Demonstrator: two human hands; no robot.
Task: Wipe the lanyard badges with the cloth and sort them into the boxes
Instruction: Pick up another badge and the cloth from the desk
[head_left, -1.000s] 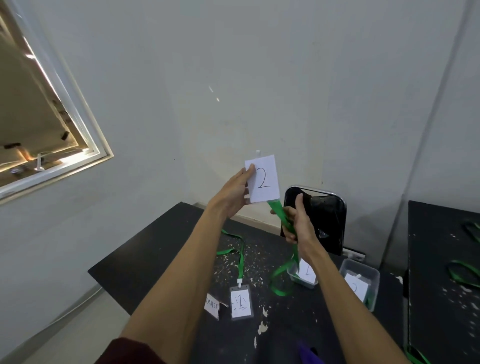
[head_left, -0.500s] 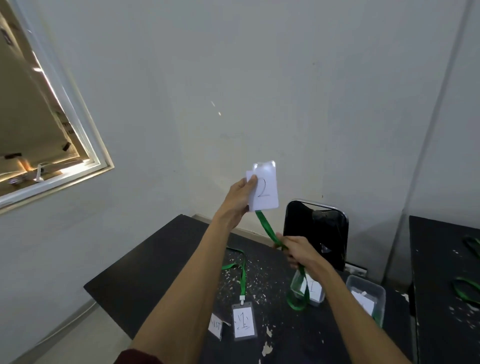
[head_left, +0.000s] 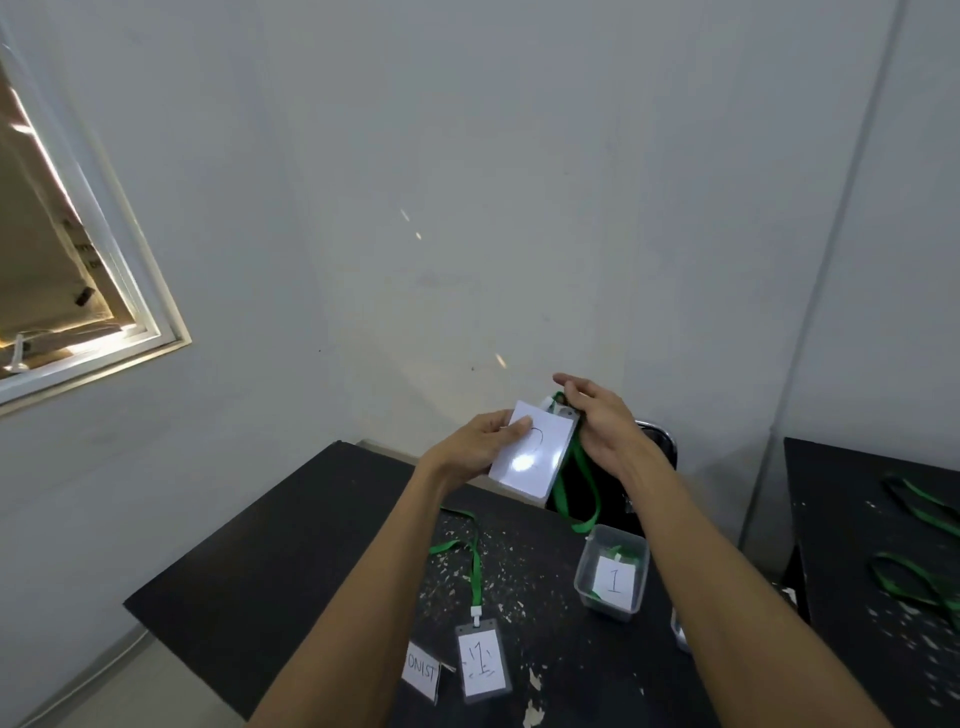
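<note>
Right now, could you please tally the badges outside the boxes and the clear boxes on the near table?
Badges: 2, the held badge and the table badge
Clear boxes: 2, the box marked 1 and the half-hidden box
Total: 4

This looks like a plain back room or office store. Bare grey walls (head_left: 467, 182) meet in a corner, and a white-framed window (head_left: 130, 312) opens onto a lit interior. A black table (head_left: 291, 551), its top chipped and flecked, carries lanyard badges (head_left: 480, 657), a small paper sign (head_left: 422, 674) and a clear numbered box (head_left: 613, 574). A black chair (head_left: 660, 441) stands behind it.
</note>
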